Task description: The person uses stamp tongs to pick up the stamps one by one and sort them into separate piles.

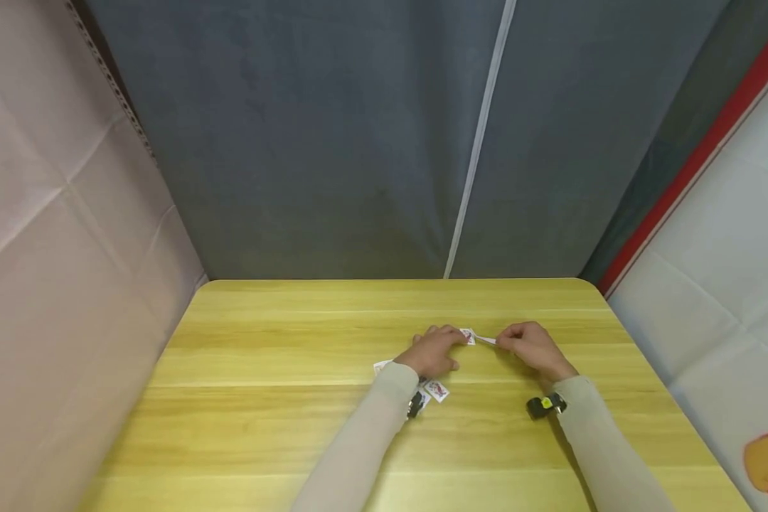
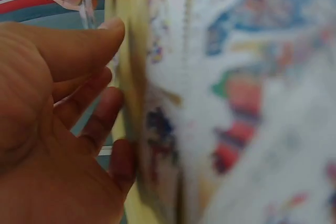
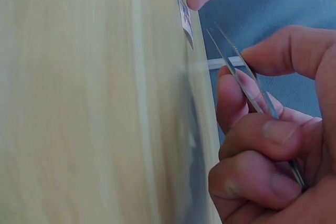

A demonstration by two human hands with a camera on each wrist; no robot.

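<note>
A yellow wooden table (image 1: 262, 398) filled the lower part of the head view. Near its middle the left hand (image 1: 434, 350) lay fingers-down on small printed cards (image 1: 436, 390), white with red and blue figures, some showing from under its wrist and one small card (image 1: 467, 336) just past its fingertips. The right hand (image 1: 532, 347), close beside it, pinched a pair of thin metal tweezers (image 3: 247, 85) between thumb and fingers, their two slim, shiny prongs slightly apart and aimed at that card, the tips near it; whether they touched it could not be told.
</note>
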